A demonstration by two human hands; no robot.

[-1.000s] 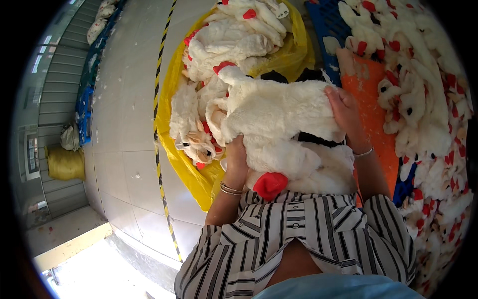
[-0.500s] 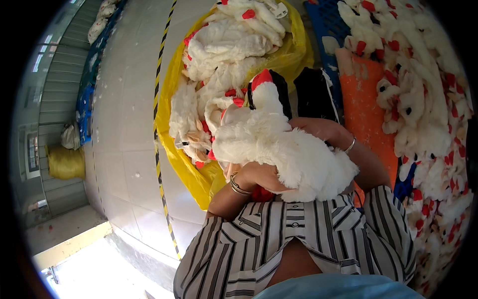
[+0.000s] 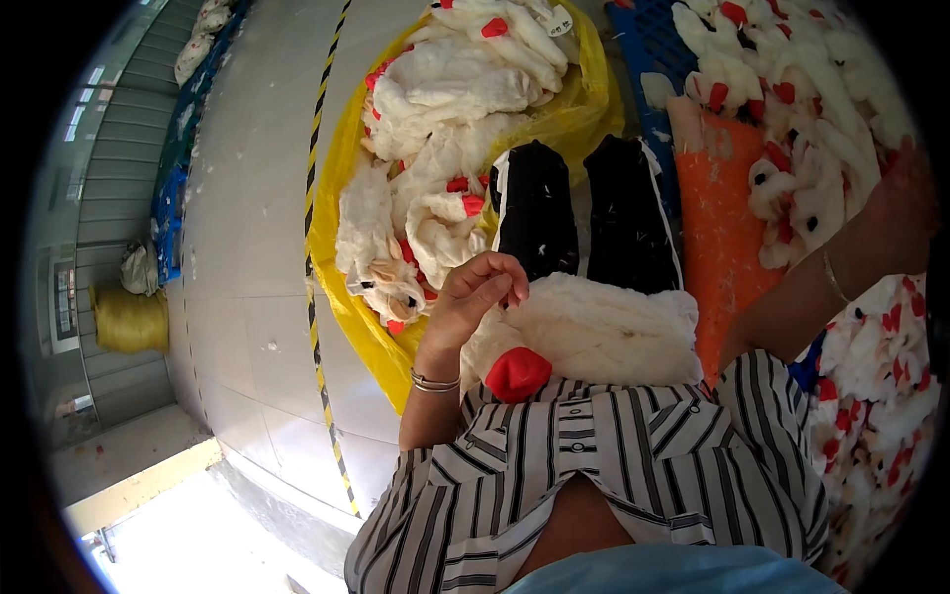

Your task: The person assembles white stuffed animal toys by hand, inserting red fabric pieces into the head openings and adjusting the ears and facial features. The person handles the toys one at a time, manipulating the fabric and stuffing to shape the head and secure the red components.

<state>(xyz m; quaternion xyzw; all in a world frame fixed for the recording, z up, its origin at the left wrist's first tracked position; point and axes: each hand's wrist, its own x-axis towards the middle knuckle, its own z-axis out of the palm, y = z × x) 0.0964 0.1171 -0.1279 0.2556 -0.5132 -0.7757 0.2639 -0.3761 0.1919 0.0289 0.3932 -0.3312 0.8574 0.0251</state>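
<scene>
A white fluffy plush-toy skin point(image 3: 604, 332) with a red tip point(image 3: 518, 373) lies across my lap, against my striped shirt. My left hand point(image 3: 482, 294) is over its left end with fingers curled in toward the thumb; whether anything sits between them is hidden. Far out to the right, my right hand point(image 3: 899, 203) reaches over a heap of similar white skins point(image 3: 831, 188). That hand is dark and close to the picture's rim, so its fingers are unclear.
Ahead on the left stands an open yellow plastic bag point(image 3: 332, 223) full of white and red plush skins. My black-trousered legs point(image 3: 534, 213) stretch forward. An orange sack point(image 3: 722, 218) and a blue pallet point(image 3: 648, 59) are at right. Striped tape point(image 3: 312, 208) crosses the floor.
Half a second ago both hands held a fluffy white plush skin before my chest. My right arm has swung far right, and another skin now shows on my lap.
</scene>
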